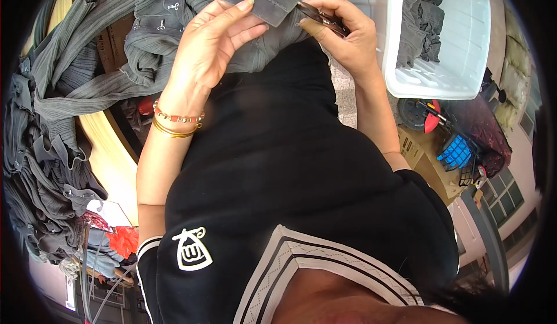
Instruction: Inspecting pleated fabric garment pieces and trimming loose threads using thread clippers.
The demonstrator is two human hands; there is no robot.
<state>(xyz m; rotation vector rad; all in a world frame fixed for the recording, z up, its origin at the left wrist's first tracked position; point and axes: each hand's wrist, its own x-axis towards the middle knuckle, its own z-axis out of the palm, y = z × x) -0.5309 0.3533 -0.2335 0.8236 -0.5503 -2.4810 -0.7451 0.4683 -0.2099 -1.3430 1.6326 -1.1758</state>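
Across my lap at the top lies a dark grey ribbed garment (261, 57) with a smooth, collar-like flap (272, 2). My left hand (212, 39) is at the flap's left edge, its thumb along the edge and its other fingers curled below; the cloth appears pinched there, though part of the grip is hidden. In my right hand (351, 31) is a small dark pair of thread snips (325, 19), gripped between thumb and fingers. Its tip lies close to the flap's right edge. Whether the blades touch the cloth is hard to tell.
More grey garments with metal hooks (174, 4) lie heaped at upper left, and a pile of grey clothes (46, 173) hangs further left beside a pale wooden edge (107, 150). At right stands a white plastic bin (441, 86) holding grey clothes (420, 22). Below it is a cardboard box (426, 167).
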